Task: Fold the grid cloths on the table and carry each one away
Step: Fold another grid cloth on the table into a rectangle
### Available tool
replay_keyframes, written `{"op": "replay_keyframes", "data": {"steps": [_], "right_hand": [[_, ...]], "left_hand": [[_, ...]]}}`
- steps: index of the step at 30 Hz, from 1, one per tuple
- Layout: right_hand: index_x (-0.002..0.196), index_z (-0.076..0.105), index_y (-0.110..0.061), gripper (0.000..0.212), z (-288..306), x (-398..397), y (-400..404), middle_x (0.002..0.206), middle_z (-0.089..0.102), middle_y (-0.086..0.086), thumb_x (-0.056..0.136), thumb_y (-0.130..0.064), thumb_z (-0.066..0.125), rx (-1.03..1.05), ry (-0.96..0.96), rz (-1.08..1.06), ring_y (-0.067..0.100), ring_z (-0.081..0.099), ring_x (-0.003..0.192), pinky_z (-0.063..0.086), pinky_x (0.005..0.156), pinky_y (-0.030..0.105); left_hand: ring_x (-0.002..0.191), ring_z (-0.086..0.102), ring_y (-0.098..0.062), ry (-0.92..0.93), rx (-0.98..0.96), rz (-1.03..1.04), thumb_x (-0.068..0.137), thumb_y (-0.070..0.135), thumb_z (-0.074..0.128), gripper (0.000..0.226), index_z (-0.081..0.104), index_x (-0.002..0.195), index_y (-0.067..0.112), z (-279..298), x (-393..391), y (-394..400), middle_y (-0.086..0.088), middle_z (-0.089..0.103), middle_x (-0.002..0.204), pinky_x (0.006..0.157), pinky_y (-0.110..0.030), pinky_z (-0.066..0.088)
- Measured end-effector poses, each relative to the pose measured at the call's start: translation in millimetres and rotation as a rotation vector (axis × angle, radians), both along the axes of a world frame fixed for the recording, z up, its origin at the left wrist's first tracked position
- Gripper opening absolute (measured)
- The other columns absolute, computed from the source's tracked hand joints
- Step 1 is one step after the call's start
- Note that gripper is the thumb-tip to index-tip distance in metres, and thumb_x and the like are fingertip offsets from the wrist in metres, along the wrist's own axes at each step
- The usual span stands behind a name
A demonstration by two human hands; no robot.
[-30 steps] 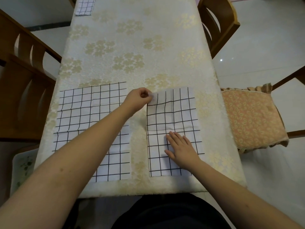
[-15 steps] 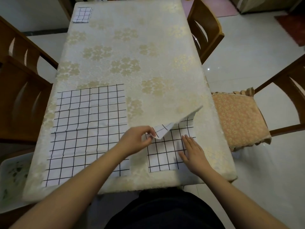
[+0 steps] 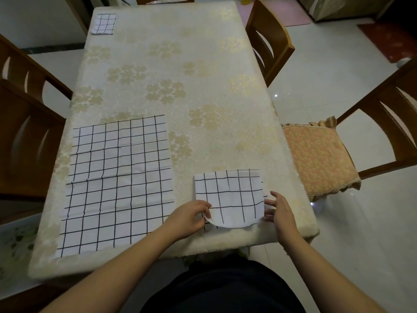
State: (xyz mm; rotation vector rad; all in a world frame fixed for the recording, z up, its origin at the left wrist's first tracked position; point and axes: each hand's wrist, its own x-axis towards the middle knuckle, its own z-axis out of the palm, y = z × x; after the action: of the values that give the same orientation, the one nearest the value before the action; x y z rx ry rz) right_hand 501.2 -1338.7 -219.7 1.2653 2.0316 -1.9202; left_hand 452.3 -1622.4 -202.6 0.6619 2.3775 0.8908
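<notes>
The person stands at the near end of the table (image 3: 203, 64), working on the folded cloth (image 3: 229, 195) that lies close to the near edge, to the right of a larger flat cloth (image 3: 117, 184) not yet folded. The left hand (image 3: 189, 216) pinches the near-left corner of the folded cloth's top layer between thumb and fingers, holding it slightly off the table, so the near edge sags in a curve and a sliver of the under layer shows beneath. The right hand (image 3: 279, 211) sits at the cloth's right edge with fingers spread and loose; I cannot tell whether it touches the fabric or hovers just beside it. A small folded cloth (image 3: 104, 24) rests well apart at the far-left corner, which looks like the place where finished ones go. To my eye the fold is laid over but not squared. To finish it well, the left hand should lower its corner onto the corner beneath so the grid lines match, while the right hand steadies the other side and then smooths toward the crease. Letting go early would likely leave the layers skewed, and tugging could drag the cloth over the table's edge.
</notes>
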Motion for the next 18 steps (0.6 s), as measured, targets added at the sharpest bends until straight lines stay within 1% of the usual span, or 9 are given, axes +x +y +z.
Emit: {"op": "replay_keyframes", "data": {"steps": [3, 4, 5, 8, 10, 12, 13, 15, 18], "right_hand": [[0.128, 0.050, -0.029, 0.033, -8.7, 2.5, 7.6, 0.111, 0.068, 0.002, 0.101, -0.044, 0.037, 0.053, -0.031, 0.054, 0.021, 0.066, 0.099, 0.051, 0.092, 0.049], [0.127, 0.049, -0.032, 0.031, -8.9, 3.5, 9.2, 0.113, 0.067, 0.001, 0.099, -0.045, 0.043, 0.095, -0.042, 0.090, 0.021, 0.064, 0.103, 0.050, 0.094, 0.048], [0.128, 0.048, -0.033, 0.033, -8.9, 4.3, 10.4, 0.114, 0.065, 0.000, 0.097, -0.044, 0.049, 0.138, -0.056, 0.126, 0.020, 0.062, 0.104, 0.050, 0.093, 0.044], [0.135, 0.046, -0.022, 0.044, -3.2, 2.6, 10.4, 0.110, 0.061, -0.001, 0.094, -0.028, 0.062, 0.225, -0.060, 0.223, 0.018, 0.057, 0.102, 0.045, 0.079, 0.031], [0.135, 0.047, -0.018, 0.047, -4.1, -0.2, 12.9, 0.107, 0.062, 0.002, 0.091, -0.019, 0.065, 0.276, -0.054, 0.274, 0.018, 0.057, 0.095, 0.043, 0.075, 0.029], [0.134, 0.050, -0.016, 0.045, -7.2, -4.5, 17.7, 0.103, 0.063, 0.004, 0.091, -0.015, 0.065, 0.320, -0.066, 0.312, 0.015, 0.057, 0.088, 0.042, 0.075, 0.027], [0.134, 0.051, -0.016, 0.044, -8.8, -6.7, 20.3, 0.101, 0.063, 0.003, 0.091, -0.015, 0.064, 0.332, -0.075, 0.330, 0.013, 0.057, 0.085, 0.042, 0.071, 0.024], [0.133, 0.051, -0.016, 0.043, -9.6, -11.8, 25.3, 0.096, 0.062, 0.001, 0.092, -0.014, 0.063, 0.358, -0.082, 0.369, 0.011, 0.058, 0.082, 0.042, 0.063, 0.018], [0.132, 0.052, -0.016, 0.041, -9.8, -17.7, 31.4, 0.095, 0.061, -0.001, 0.093, -0.012, 0.062, 0.415, -0.097, 0.447, 0.012, 0.059, 0.080, 0.041, 0.058, 0.014]], "left_hand": [[0.127, 0.043, 0.001, -0.071, -0.008, 0.000, 0.085, 0.012, 0.051, 0.031, 0.063, 0.105, 0.032, -7.5, 5.7, -2.8, 0.017, 0.047, 0.139, 0.104, -0.025, 0.040], [0.126, 0.044, 0.001, -0.093, 0.004, 0.015, 0.086, 0.011, 0.050, 0.033, 0.062, 0.107, 0.033, -9.1, 7.3, -2.8, 0.017, 0.045, 0.139, 0.102, -0.023, 0.040], [0.123, 0.046, 0.001, -0.109, 0.022, 0.037, 0.087, 0.011, 0.050, 0.032, 0.061, 0.107, 0.034, -10.3, 8.3, -2.2, 0.018, 0.045, 0.138, 0.100, -0.022, 0.041], [0.111, 0.054, 0.002, -0.112, 0.067, 0.115, 0.094, 0.017, 0.052, 0.023, 0.060, 0.103, 0.037, -14.2, 8.0, -0.4, 0.017, 0.051, 0.130, 0.091, -0.018, 0.047], [0.101, 0.058, 0.000, -0.082, 0.083, 0.192, 0.095, 0.021, 0.056, 0.017, 0.060, 0.104, 0.035, -16.3, 3.5, 1.5, 0.014, 0.057, 0.119, 0.085, -0.023, 0.052], [0.090, 0.059, -0.002, -0.043, 0.063, 0.281, 0.095, 0.025, 0.058, 0.015, 0.061, 0.108, 0.031, -19.4, -4.5, 4.0, 0.011, 0.058, 0.109, 0.081, -0.027, 0.053], [0.087, 0.058, -0.002, -0.033, 0.042, 0.323, 0.095, 0.026, 0.058, 0.017, 0.061, 0.111, 0.029, -21.2, -9.8, 6.2, 0.010, 0.057, 0.107, 0.080, -0.026, 0.052], [0.089, 0.056, -0.005, -0.006, -0.003, 0.382, 0.095, 0.024, 0.059, 0.023, 0.061, 0.118, 0.026, -26.4, -22.8, 11.8, 0.007, 0.055, 0.110, 0.082, -0.025, 0.048], [0.103, 0.055, -0.014, 0.023, -0.073, 0.447, 0.094, 0.023, 0.060, 0.035, 0.057, 0.129, 0.021, -35.1, -45.0, 23.6, -0.002, 0.052, 0.124, 0.090, -0.027, 0.045]]}}
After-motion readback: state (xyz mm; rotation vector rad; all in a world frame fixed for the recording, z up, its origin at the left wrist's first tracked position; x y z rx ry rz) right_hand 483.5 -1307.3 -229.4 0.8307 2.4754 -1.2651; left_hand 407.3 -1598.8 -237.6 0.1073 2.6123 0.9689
